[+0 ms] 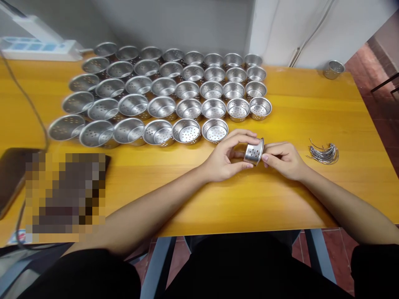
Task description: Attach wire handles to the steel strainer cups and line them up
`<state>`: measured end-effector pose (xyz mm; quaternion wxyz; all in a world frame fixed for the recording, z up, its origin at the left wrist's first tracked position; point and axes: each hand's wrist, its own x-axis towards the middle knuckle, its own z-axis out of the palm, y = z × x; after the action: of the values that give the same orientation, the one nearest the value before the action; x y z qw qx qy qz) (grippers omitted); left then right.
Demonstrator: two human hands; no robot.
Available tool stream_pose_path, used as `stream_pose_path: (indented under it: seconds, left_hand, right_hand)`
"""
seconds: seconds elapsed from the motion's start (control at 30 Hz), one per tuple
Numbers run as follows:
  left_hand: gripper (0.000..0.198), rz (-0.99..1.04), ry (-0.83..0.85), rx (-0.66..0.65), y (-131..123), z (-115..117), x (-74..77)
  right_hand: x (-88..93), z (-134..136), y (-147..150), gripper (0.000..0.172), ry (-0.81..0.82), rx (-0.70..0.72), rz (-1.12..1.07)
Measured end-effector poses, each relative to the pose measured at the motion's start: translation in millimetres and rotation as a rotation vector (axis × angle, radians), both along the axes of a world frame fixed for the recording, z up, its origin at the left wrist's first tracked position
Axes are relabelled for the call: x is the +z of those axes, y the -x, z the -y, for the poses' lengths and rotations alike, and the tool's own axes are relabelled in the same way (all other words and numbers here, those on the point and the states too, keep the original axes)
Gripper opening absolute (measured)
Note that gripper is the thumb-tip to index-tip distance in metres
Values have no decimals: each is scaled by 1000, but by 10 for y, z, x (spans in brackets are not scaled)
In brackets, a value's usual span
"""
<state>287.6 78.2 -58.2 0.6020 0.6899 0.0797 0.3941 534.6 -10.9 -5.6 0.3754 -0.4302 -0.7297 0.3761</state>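
My left hand (pixel 226 158) grips a small perforated metal cup (pixel 253 152), tipped on its side with its rim facing right. At that rim, the fingers of my right hand (pixel 285 160) are pinched together; whatever they hold is hidden. Behind my hands stand several rows of similar perforated metal cups (pixel 215 130), upright with their mouths up. To the right of my right hand lies a small pile of curved metal wires (pixel 324 153).
One more perforated cup (pixel 333 69) stands at the table's far right corner. A white power strip (pixel 40 49) sits at the back left. A dark phone-like object (pixel 14 174), a blurred-out dark item (pixel 67 193) and a cable (pixel 26 97) occupy the left side of the yellow table (pixel 193 207).
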Motion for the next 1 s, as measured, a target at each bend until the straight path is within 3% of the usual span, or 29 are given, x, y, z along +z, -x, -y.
stream_pose_path:
  seconds: [0.37, 1.0]
  left_hand:
    - [66, -23, -6, -43, 19, 19, 16]
    - [68, -22, 6, -54, 19, 18, 34]
  right_hand:
    - [70, -7, 18, 55, -15, 60, -56]
    - [33, 4, -7, 50, -58, 82, -67]
